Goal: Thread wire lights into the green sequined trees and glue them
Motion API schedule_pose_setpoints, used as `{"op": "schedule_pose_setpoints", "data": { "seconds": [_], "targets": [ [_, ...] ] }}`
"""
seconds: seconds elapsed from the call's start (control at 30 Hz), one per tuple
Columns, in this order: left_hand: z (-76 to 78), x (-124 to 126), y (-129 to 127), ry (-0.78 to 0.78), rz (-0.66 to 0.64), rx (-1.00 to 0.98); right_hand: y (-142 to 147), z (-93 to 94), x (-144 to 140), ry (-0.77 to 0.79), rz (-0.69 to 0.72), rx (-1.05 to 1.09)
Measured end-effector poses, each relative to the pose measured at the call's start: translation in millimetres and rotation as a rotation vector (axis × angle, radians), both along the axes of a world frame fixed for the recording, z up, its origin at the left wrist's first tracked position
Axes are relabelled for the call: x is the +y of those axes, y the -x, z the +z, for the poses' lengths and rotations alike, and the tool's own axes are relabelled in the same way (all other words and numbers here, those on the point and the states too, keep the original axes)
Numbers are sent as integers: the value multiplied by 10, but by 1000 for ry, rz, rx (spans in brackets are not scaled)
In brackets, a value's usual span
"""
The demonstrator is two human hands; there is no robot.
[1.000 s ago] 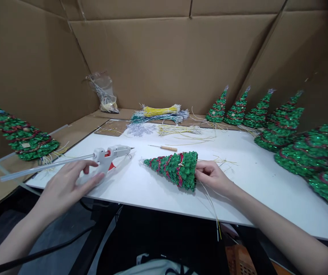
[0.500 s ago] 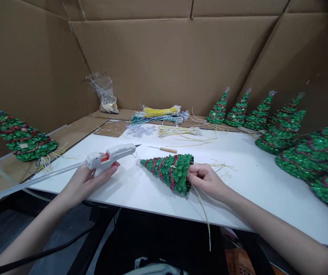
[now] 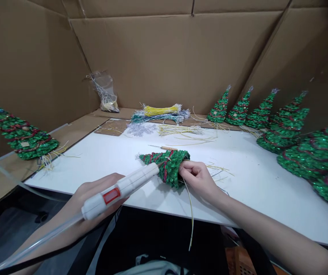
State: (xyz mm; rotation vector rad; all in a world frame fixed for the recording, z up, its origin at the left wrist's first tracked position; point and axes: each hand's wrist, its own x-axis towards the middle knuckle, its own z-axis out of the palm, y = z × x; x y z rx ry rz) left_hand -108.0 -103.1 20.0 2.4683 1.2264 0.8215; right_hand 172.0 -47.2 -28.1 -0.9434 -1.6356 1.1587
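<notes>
A white glue gun [image 3: 136, 178] with a clear glue stick at its back is gripped in my left hand [image 3: 102, 189]. Its nozzle points at the side of a small green Christmas tree [image 3: 175, 168] lying on the white board; whether they touch I cannot tell. The tree has red garland and a silver star at its tip, which points left. My right hand [image 3: 196, 177] is closed on the rim of the tree's open base, some fingertips hidden inside. Thin yellow wires [image 3: 191, 214] hang from that base over the board's front edge.
Finished-looking trees stand along the right [image 3: 290, 122] and one tree [image 3: 26, 137] at left. Behind lie an awl [image 3: 168, 148], wire bundles [image 3: 162, 110], clear glittery pieces [image 3: 141, 129] and a plastic bag [image 3: 106, 93]. Cardboard walls [image 3: 152, 57] enclose the white board [image 3: 252, 191].
My left hand has swung the glue gun right and toward me, bringing its nozzle to the tree's side. My right hand and the tree have shifted slightly left.
</notes>
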Motion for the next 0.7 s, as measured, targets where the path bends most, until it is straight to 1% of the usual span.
{"op": "schedule_pose_setpoints", "data": {
  "seconds": [0.07, 0.17, 0.33, 0.43, 0.6, 0.7],
  "targets": [
    [-7, 12, -28, 20, -29, -9, 7, -17, 16, -3, -27, 4],
    [-6, 29, -67, 14, -11, -22, 16, -35, 23, -3, -46, 5],
    [8, 46, -105, -14, -28, 42, 30, -32, 8, -6, -52, -2],
    [-17, 55, -104, -23, -9, 54, 37, -20, 3, -17, -57, -7],
    [-73, 82, -92, 10, 2, 45, 38, -28, -2, -19, -58, -18],
    [-86, 84, -95, -17, 19, 64, 36, -38, -6, -30, -58, -28]
  ]
}}
